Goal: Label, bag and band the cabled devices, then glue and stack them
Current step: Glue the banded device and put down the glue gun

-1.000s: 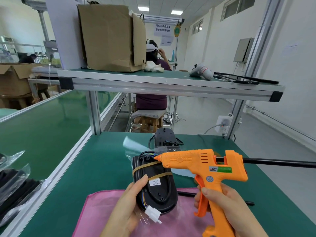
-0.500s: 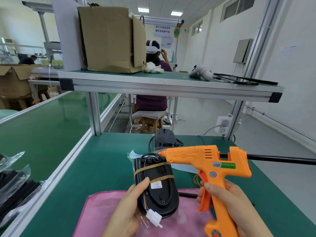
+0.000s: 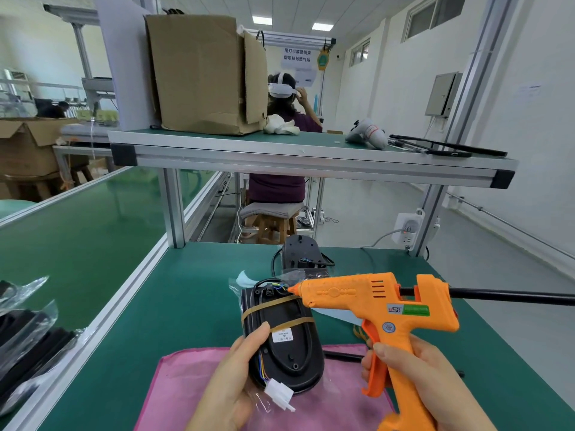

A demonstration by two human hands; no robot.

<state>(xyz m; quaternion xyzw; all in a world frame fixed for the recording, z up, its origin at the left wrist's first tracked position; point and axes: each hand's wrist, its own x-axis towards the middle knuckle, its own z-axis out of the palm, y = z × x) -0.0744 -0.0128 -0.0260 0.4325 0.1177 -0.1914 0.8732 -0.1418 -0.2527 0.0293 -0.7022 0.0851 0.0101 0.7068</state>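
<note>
My left hand (image 3: 230, 381) holds a black oval device (image 3: 286, 343) in a clear bag, wrapped by two tan rubber bands, with a white label and a white cable connector (image 3: 279, 396) at its near end. My right hand (image 3: 420, 377) grips an orange glue gun (image 3: 382, 309) with a black glue stick out the back. The gun's nozzle tip touches the device's far end beside the small coloured wires. A second black device (image 3: 300, 251) stands behind on the green table.
A pink mesh mat (image 3: 193, 384) lies under my hands. Bagged black parts (image 3: 28, 337) lie at the left by the conveyor. An overhead shelf (image 3: 311, 157) carries a cardboard box (image 3: 205, 73). A person sits behind. A power strip (image 3: 407, 228) hangs at right.
The glue gun's nozzle has risen slightly and stays at the device's far end. The device tilted up a little in my left hand.
</note>
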